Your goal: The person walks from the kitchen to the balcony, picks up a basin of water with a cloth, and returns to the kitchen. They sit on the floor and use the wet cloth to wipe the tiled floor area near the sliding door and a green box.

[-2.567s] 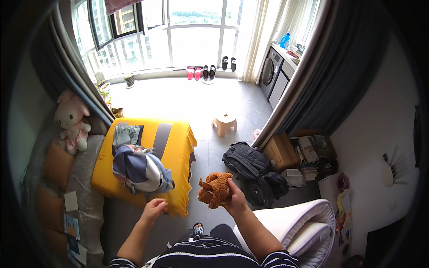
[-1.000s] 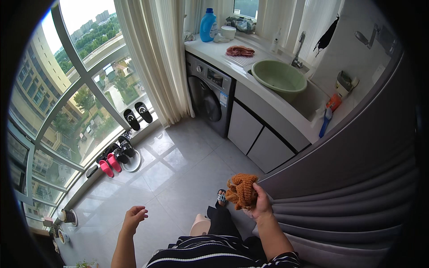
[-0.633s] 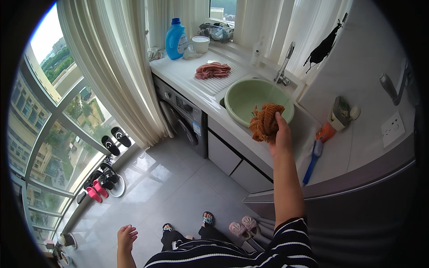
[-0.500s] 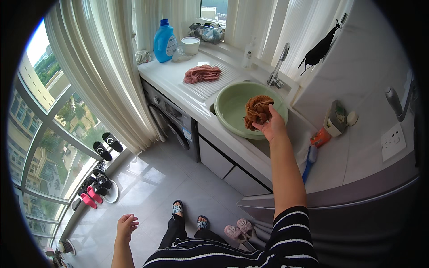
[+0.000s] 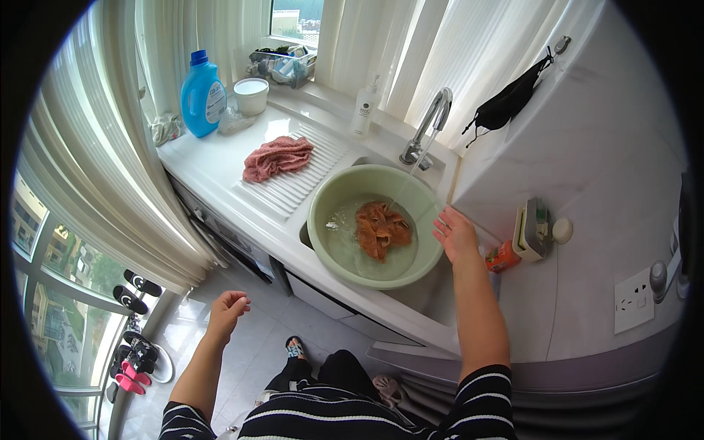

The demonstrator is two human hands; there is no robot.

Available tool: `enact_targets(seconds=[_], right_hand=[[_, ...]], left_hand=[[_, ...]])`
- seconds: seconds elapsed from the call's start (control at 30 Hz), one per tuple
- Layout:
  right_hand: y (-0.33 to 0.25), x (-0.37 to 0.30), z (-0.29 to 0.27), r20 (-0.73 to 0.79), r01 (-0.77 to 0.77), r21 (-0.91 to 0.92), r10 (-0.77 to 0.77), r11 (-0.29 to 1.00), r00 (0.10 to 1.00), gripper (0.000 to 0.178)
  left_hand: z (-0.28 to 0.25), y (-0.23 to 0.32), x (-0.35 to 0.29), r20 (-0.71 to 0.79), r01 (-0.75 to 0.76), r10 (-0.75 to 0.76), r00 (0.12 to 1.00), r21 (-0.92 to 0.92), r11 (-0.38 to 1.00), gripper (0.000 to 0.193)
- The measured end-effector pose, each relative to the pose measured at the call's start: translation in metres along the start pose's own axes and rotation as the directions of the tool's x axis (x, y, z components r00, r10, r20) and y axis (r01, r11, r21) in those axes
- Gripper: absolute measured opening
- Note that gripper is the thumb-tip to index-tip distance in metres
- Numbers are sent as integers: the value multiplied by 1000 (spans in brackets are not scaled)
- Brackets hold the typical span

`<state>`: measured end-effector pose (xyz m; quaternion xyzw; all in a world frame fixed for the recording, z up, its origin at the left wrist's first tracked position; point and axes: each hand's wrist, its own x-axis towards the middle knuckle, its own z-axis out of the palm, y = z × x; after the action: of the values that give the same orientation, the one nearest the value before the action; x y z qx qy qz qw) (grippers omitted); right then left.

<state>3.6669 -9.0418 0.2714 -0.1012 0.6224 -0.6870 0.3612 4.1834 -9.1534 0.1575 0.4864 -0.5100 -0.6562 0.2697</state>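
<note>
A crumpled brown cloth lies in shallow water inside a pale green basin, which stands in the sink. My right hand is open beside the basin's right rim, fingers spread and holding nothing. From the curved chrome faucet, a thin stream of water runs down into the basin. My left hand hangs over the floor in front of the counter, its fingers loosely curled in with nothing visible in them. On the ribbed drainboard left of the basin rests a pink cloth.
A blue detergent bottle, a white tub and a white pump bottle stand along the counter's back. Right of the sink are an orange container and a holder. A black mask hangs on the wall.
The brown cloth has left my right hand and now lies in the basin. That hand has moved to the right rim. Water now runs from the faucet. My left hand is raised higher.
</note>
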Motion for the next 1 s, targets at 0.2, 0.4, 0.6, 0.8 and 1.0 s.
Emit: enact_targets(seconds=[0.2, 0.4, 0.6, 0.8, 1.0], right_hand=[[1, 93, 21, 28, -42, 136, 38, 990, 999, 80], [-25, 168, 54, -44, -35, 234, 46, 972, 998, 88], [-26, 186, 81, 103, -45, 201, 25, 979, 994, 88], [-45, 126, 54, -82, 27, -80, -33, 996, 996, 82], [41, 23, -28, -290, 51, -397, -178, 917, 940, 73]], left_hand=[[70, 59, 45, 141, -139, 142, 980, -28, 990, 19], [84, 73, 48, 47, -130, 133, 990, -66, 989, 18], [67, 57, 49, -40, -75, 72, 997, -79, 994, 19], [116, 84, 76, 53, -58, 64, 997, -103, 993, 36], [126, 125, 105, 171, 124, -156, 973, 187, 975, 63]])
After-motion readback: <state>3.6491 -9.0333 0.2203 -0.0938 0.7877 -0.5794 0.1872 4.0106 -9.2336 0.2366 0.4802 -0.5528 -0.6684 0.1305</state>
